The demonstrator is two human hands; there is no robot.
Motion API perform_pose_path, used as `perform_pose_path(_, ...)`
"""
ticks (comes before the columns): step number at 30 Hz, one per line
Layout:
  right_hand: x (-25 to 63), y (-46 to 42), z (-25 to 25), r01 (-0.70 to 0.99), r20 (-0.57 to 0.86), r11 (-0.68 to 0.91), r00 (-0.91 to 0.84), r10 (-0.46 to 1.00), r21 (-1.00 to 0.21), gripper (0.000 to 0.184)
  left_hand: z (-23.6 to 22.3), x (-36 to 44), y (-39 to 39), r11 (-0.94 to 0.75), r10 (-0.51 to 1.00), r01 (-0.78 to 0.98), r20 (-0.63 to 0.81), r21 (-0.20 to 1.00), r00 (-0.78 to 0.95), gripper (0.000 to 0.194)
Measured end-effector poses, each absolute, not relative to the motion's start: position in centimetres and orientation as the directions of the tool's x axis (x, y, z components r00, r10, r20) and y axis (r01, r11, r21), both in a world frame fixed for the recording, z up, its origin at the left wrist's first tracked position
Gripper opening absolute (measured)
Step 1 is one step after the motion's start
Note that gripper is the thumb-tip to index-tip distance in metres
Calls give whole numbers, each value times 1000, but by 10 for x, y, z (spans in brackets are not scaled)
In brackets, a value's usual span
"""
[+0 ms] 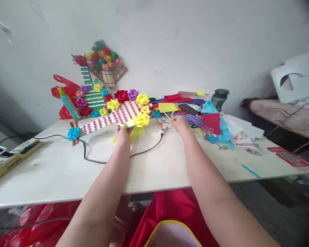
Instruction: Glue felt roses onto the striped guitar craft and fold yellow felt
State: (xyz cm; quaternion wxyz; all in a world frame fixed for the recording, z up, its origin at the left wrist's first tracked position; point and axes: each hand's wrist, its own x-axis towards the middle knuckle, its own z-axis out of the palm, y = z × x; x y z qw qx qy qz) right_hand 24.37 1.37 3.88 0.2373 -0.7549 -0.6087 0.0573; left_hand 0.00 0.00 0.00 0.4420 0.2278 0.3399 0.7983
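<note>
My left hand (123, 134) grips the lower edge of a guitar-shaped craft (126, 113), striped purple on pale yellow. Crepe-paper flowers in yellow, red and purple ring its body, and a blue flower (73, 133) sits at the end of its neck. Over the table's right half, my right hand (179, 122) pinches a thin pale stick (167, 116) that points up and to the left. Beneath that hand lies a white-tipped tool (163, 129) with a black cord; its kind is unclear. Loose yellow paper (137, 133) shows below the craft.
A second, green-striped craft with flowers (94, 97) leans at the back left, near a glue bottle (69, 106). Coloured paper (167, 107), purple yarn (194, 120) and a dark cup (219, 99) crowd the back right. A power strip (18, 152) lies at the left edge.
</note>
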Motion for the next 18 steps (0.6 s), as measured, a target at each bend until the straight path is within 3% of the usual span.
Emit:
perform_pose_path(6,255,13,27,887,109,-340,389,915,-311,32,0,2,0,-364,864,-541,58,758,-500,35)
perform_pose_path(9,250,11,26,912,240,-283,358,902,-297,34,-1,2,0,-368,866,-542,66,755,-496,33)
perform_pose_path(15,225,13,21,911,59,-215,251,966,-352,62,0,3,-2,-376,862,-527,80,762,-500,33)
perform_pose_path(18,213,14,17,914,33,-225,250,968,-337,62,0,4,-2,-369,862,-529,69,764,-502,33)
